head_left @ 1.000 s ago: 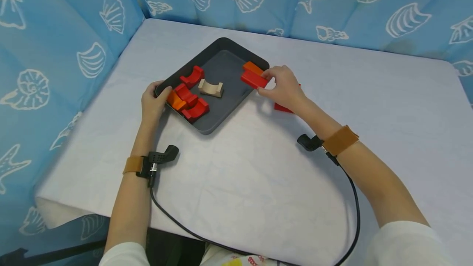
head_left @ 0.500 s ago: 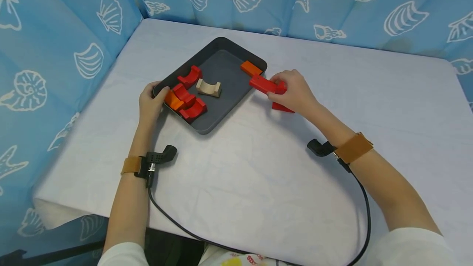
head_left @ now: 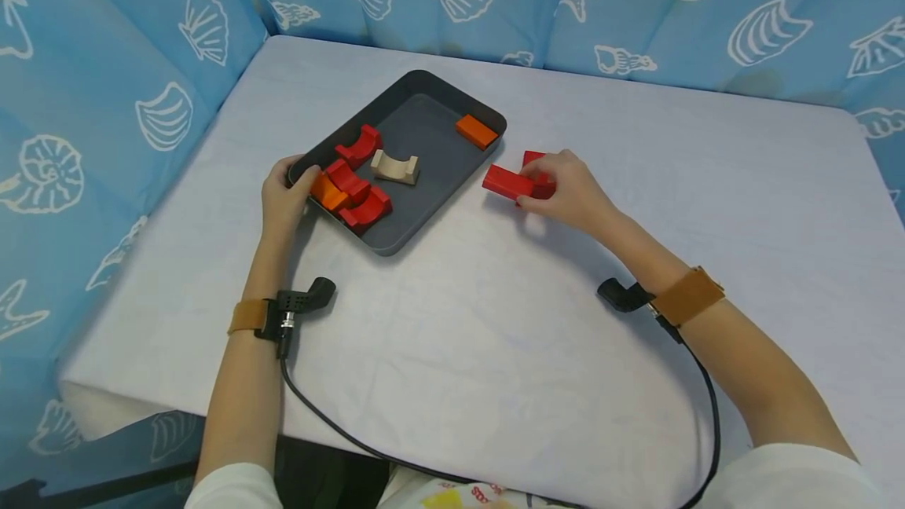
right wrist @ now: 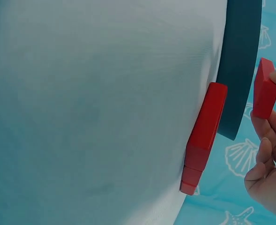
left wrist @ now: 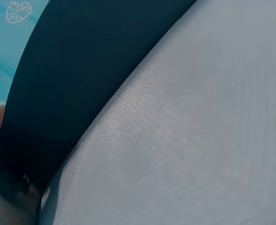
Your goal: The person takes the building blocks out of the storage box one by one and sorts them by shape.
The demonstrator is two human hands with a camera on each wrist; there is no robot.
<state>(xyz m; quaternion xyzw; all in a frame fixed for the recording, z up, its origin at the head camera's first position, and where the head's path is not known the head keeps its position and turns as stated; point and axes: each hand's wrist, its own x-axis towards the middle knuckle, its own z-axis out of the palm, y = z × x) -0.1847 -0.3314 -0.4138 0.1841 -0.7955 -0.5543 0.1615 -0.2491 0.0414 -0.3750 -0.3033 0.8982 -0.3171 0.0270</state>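
My left hand (head_left: 283, 199) grips the near-left corner of a dark grey tray (head_left: 397, 248), thumb over the rim. Inside the tray lie several red arched blocks, such as one red arched block (head_left: 359, 146), a plain wood arched block (head_left: 394, 168), an orange block (head_left: 330, 192) by my left thumb, and a flat orange block (head_left: 477, 132) in the right corner. My right hand (head_left: 573, 188) pinches a red block (right wrist: 265, 89) between thumb and fingers, just right of the tray. Below it, another red block (right wrist: 205, 126) rests on the cloth, partly hidden by the hand in the head view.
A white cloth (head_left: 452, 352) covers the table. Blue curtain (head_left: 636, 14) with shell prints hangs along its back and left sides. Each wrist wears a camera on a brown strap, and a black cable (head_left: 716, 422) trails from the right one.
My right hand has moved right and nearer to me, carrying the red block away from the tray's right corner to above the red block on the cloth. The left hand keeps its grip.
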